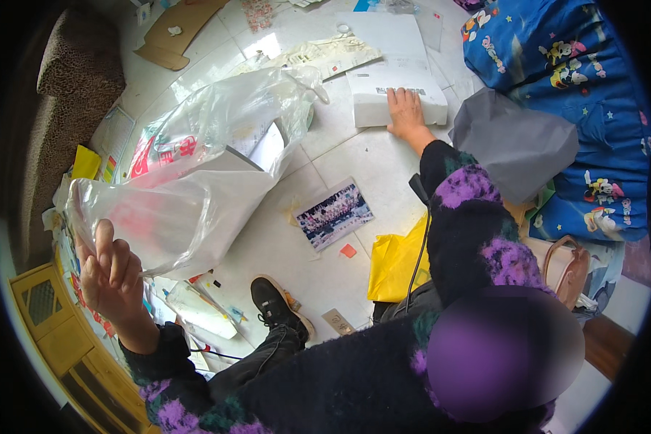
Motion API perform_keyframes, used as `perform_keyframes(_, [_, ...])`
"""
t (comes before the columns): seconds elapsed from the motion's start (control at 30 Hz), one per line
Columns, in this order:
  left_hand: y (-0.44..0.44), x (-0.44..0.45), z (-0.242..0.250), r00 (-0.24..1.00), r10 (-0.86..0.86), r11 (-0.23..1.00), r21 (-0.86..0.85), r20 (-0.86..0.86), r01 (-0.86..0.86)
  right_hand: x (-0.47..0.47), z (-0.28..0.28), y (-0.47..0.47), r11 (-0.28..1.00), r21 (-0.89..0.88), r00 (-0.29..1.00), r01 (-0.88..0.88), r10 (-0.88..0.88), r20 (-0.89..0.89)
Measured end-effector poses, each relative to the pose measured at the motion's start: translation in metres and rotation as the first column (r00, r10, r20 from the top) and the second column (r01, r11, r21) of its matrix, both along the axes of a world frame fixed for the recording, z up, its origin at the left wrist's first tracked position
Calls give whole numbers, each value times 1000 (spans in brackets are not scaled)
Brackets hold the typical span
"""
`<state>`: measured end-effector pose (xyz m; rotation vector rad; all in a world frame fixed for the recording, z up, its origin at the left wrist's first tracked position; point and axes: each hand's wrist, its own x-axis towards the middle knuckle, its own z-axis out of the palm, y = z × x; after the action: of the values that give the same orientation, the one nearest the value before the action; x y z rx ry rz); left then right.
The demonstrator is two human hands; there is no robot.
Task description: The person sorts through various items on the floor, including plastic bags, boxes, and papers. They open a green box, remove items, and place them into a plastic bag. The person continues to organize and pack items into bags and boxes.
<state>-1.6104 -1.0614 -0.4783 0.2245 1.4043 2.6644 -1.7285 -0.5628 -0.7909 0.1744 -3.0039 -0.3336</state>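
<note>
Pinched in the fingers of my left hand (111, 271) is the rim of a large clear plastic bag (182, 217) with red printing. The bag lies bulging over the tiled floor, its near side lifted, and white papers (268, 146) show inside it. My right hand (407, 114) is farther forward, with its fingers over the near top edge of a white cardboard box (388, 84) and the thumb against the front. The box bears printing. A group photograph (336, 213) lies flat on the floor between my hands, beside a small red paper scrap (348, 250).
A yellow plastic bag (393, 263) sits near my legs. Right of the box are a dark grey bag (512, 141) and blue cartoon-print fabric (580, 103). Loose papers and pens (209, 304) litter the left floor near a wooden cabinet (70, 342). Brown cardboard (176, 35) lies at the back.
</note>
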Motion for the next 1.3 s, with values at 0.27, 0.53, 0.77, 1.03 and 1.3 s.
perform_keyframes(0.27, [24, -4, 6, 997, -77, 996, -45, 24, 78, 16, 11, -21, 951, -136, 959, -277, 267, -92])
perform_keyframes(0.53, [30, 1, 14, 994, -106, 993, -41, 24, 107, -10, 67, -9, 819, -418, 894, -393, 232, -384])
perform_keyframes(0.77, [22, 2, 14, 994, -107, 994, -28, 8, 107, -11, 30, 44, 300, -699, 642, 649, -708, 293])
perform_keyframes(1.03, [20, 1, 9, 997, -72, 997, -16, 37, 73, -12, -63, 50, -840, -390, 592, 377, -106, 799])
perform_keyframes(1.3, [21, -3, 9, 996, -86, 996, -17, 20, 87, -1, 19, 57, -536, -823, 859, 187, -317, 401])
